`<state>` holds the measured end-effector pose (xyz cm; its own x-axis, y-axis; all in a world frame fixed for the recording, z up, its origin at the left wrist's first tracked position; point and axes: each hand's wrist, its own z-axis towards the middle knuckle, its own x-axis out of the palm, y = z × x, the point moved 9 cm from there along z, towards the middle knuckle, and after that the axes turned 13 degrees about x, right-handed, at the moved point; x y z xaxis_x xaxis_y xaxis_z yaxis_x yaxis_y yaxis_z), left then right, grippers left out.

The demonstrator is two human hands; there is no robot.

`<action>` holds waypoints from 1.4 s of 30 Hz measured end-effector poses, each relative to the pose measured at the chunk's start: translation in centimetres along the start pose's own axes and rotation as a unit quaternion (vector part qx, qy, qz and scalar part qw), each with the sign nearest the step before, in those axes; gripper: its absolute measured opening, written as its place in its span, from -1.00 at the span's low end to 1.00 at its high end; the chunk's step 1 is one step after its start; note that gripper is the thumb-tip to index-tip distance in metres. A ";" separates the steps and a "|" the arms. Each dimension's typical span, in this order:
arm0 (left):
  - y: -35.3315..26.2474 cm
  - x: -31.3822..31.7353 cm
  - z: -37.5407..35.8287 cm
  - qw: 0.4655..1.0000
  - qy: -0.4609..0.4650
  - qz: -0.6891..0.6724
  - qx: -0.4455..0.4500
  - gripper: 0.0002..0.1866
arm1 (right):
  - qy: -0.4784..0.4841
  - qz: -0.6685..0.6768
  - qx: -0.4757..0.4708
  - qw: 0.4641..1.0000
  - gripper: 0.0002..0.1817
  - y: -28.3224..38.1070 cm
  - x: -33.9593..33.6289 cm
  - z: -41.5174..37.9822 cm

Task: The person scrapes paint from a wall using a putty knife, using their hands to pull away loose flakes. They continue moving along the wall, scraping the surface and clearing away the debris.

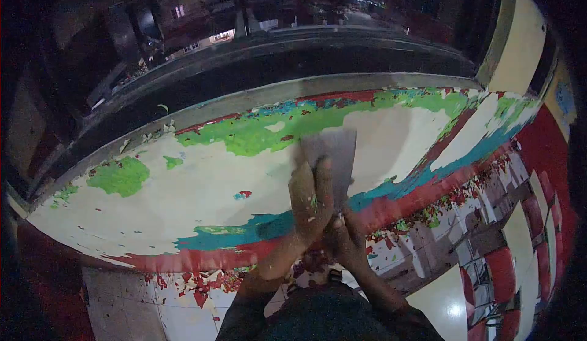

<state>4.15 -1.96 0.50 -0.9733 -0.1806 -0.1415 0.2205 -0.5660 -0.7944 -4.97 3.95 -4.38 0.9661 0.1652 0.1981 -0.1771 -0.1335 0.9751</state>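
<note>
A wide, flat metal scraper (337, 148) lies with its blade against the window sill (202, 188), its front edge near the green paint. My left hand (310, 203) is laid along the blade, fingers stretched forward and pressing on the metal. Just behind it, my right hand (347, 237) is closed around the handle end, which is mostly hidden. Pale base shows over much of the sill, with patches of green paint (257, 134) along the far side. Teal paint (269, 228) and red paint (214, 259) run along the near edge.
A dark window (293, 59) stands beyond the sill, with lights outside. Paint flakes (202, 283) litter the tiled floor (122, 295) below. At the right are red and cream chairs or desks (501, 274) and a red wall (544, 151).
</note>
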 end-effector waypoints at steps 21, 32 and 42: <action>0.7 -2.5 -1.2 0.995 -0.059 -0.066 -0.053 -0.68 | 0.003 -0.084 -0.032 0.996 -0.62 -0.3 1.4 -0.6; -0.3 -3.8 -0.4 0.997 -0.065 0.006 0.039 -0.69 | -0.001 -0.054 -0.044 0.998 -0.62 -0.2 2.5 0.0; 10.6 1.2 -16.1 0.819 0.558 0.126 0.049 -0.71 | -0.104 -0.473 -0.022 0.874 -0.65 -1.7 -10.8 -4.0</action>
<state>4.29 4.79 -17.60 -0.3363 0.5147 -0.7887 0.3743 -0.6954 -0.6134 -15.89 6.29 -7.77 0.6962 -0.0009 -0.7179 0.7179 0.0049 0.6962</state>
